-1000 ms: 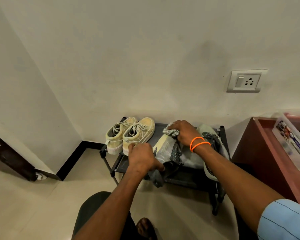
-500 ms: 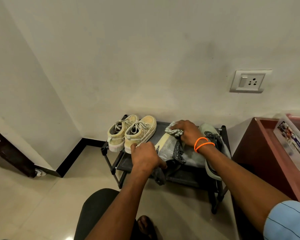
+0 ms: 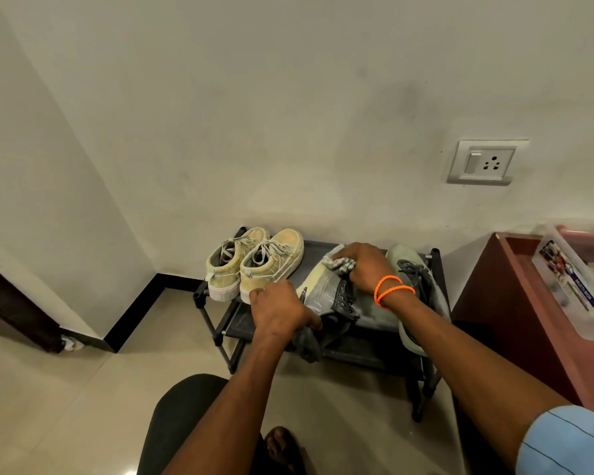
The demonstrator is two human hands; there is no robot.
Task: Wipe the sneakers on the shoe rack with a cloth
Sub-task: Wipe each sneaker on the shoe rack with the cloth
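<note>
Midway, by the look of it: the right hand [image 3: 366, 267] grips the cloth [image 3: 340, 262] against the toe of a grey sneaker [image 3: 326, 293] at the shoe rack's [image 3: 434, 258] middle, its heel clasped by the left hand [image 3: 282, 308]. The beige pair [image 3: 254, 264] at the left edge awaits. The far-right sneaker [image 3: 422, 286] is partly hidden.

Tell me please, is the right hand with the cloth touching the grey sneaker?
Touching. In the head view the right hand presses the cloth onto the toe of the grey sneaker, with no gap visible.
</note>
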